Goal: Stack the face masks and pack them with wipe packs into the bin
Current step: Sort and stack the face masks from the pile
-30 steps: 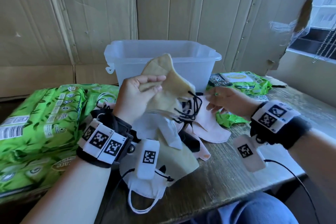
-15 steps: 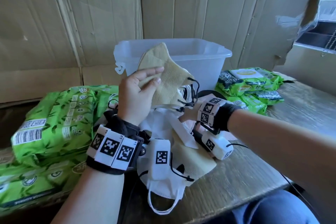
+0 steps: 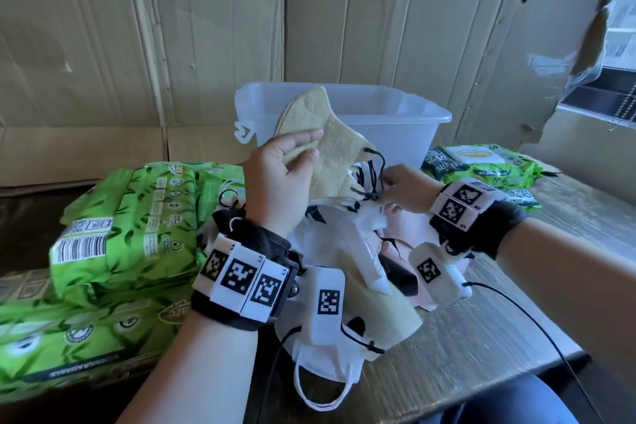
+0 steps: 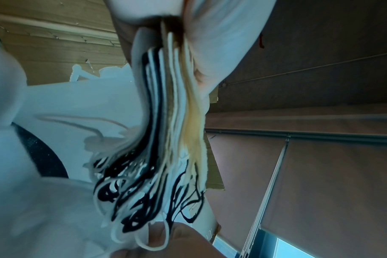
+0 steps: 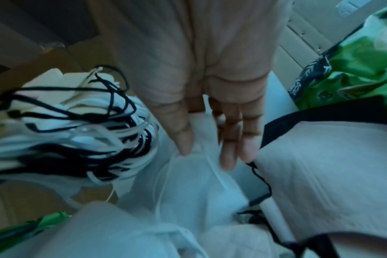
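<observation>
My left hand (image 3: 311, 144) holds a stack of face masks (image 3: 337, 162) upright in front of the clear plastic bin (image 3: 395, 134), a tan mask outermost. In the left wrist view the stack's (image 4: 172, 104) layered edges and black and white ear loops hang from the left hand (image 4: 172, 26). My right hand (image 3: 389, 189) reaches into the loose pile of masks (image 3: 361, 251) just under those loops. In the right wrist view the right hand (image 5: 205, 150) pinches a white mask (image 5: 197, 188) between thumb and fingers, beside a pink mask (image 5: 320, 174).
Big green wipe packs (image 3: 137, 224) are piled at the left of the wooden table (image 3: 481, 337). Smaller green wipe packs (image 3: 481, 165) lie to the right of the bin. A cardboard wall (image 3: 206, 27) stands close behind. Sensor cables trail from both wrists.
My right hand has come in from the right side of the table to the mask pile below the stack. The left hand keeps the stack raised.
</observation>
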### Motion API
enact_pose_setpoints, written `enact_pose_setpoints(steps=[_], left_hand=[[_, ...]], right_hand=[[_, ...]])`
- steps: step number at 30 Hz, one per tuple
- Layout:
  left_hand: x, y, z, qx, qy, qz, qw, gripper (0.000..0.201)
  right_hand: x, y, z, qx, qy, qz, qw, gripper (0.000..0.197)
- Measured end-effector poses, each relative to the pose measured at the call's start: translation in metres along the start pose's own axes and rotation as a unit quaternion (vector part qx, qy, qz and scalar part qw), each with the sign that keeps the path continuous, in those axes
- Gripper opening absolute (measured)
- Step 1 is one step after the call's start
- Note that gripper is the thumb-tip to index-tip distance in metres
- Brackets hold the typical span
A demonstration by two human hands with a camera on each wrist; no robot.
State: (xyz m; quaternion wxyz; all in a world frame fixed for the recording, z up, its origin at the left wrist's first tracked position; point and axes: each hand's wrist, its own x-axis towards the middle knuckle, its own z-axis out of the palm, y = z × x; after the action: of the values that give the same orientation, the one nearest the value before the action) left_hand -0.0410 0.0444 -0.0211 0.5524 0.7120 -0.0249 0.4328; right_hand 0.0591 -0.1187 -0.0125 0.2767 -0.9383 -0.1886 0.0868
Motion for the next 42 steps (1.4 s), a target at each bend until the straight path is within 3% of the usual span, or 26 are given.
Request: enact_pose_setpoints(steps=[3,5,6,9,12,13,17,18,20,21,23,25,27,30,32,35,38,39,40,42], left_hand=[[0.0,0.0,0.0,0.0,0.008,0.005,1.0,0.023],[0.001,-0.001,-0.001,0.002,0.014,0.004,1.0,0.023],[0.001,-0.002,-0.002,0.003,0.019,0.002,1.0,0.023],[0.002,-0.002,-0.004,0.003,0.026,-0.003,1.0,0.023],[0.004,-0.003,-0.006,0.007,0.027,-0.01,1.0,0.024],[0.005,-0.003,-0.006,0.012,0.028,-0.01,1.0,0.024],[0.004,0.0,-0.007,0.022,0.022,-0.009,0.999,0.023],[0.004,0.001,-0.006,0.024,0.022,-0.008,0.999,0.022],[0.004,0.002,-0.006,0.026,0.022,-0.007,0.999,0.022],[0.004,0.002,-0.006,0.025,0.023,-0.007,0.999,0.022],[0.003,0.003,-0.005,0.03,0.02,-0.002,0.999,0.021],[0.002,0.004,-0.003,0.054,0.017,0.006,0.998,0.021],[0.0,0.004,-0.002,0.078,0.01,0.008,0.997,0.022],[-0.003,0.006,0.0,0.102,-0.011,-0.008,0.995,0.023],[-0.004,0.008,0.0,0.105,-0.011,-0.016,0.994,0.021],[-0.003,0.009,-0.003,0.105,-0.002,-0.02,0.994,0.021],[-0.004,0.014,-0.003,0.079,-0.029,-0.051,0.995,0.011],[-0.005,0.014,0.0,0.059,-0.047,-0.075,0.994,0.018],[-0.007,0.014,0.003,0.036,-0.069,-0.096,0.992,0.038],[-0.011,0.013,0.007,-0.015,-0.108,-0.146,0.983,0.071]], right_hand=[[-0.001,0.001,0.001,0.009,0.066,-0.011,0.998,0.008],[-0.005,-0.002,-0.003,-0.048,0.151,-0.043,0.986,0.005],[-0.007,-0.003,-0.004,-0.094,0.16,-0.06,0.981,0.014],[-0.021,-0.009,0.0,-0.23,0.036,-0.112,0.966,0.032],[-0.039,-0.01,0.012,-0.253,-0.09,-0.119,0.956,0.032],[-0.045,-0.012,0.017,-0.242,-0.105,-0.109,0.958,0.032],[-0.051,-0.012,0.038,-0.268,-0.098,-0.056,0.957,0.061],[-0.049,-0.012,0.04,-0.287,-0.09,-0.064,0.951,0.053],[-0.043,-0.012,0.039,-0.296,-0.058,-0.078,0.95,0.02],[-0.041,-0.014,0.033,-0.293,-0.031,-0.072,0.953,0.014],[-0.042,-0.019,0.015,-0.258,0.041,-0.028,0.965,0.025],[-0.046,-0.02,-0.01,-0.186,0.153,0.003,0.971,0.018],[-0.055,-0.018,-0.035,-0.121,0.258,0.009,0.959,0.023],[-0.068,-0.018,-0.05,-0.022,0.352,-0.024,0.936,0.038],[-0.075,-0.023,-0.044,-0.019,0.363,-0.061,0.93,0.044],[-0.077,-0.025,-0.026,-0.03,0.32,-0.099,0.942,0.035],[-0.073,-0.024,-0.012,0.06,0.309,-0.142,0.939,0.026],[-0.073,-0.025,-0.007,0.081,0.315,-0.166,0.931,0.029],[-0.074,-0.027,-0.001,0.089,0.31,-0.198,0.926,0.027],[-0.079,-0.034,0.01,0.086,0.238,-0.267,0.93,0.025]])
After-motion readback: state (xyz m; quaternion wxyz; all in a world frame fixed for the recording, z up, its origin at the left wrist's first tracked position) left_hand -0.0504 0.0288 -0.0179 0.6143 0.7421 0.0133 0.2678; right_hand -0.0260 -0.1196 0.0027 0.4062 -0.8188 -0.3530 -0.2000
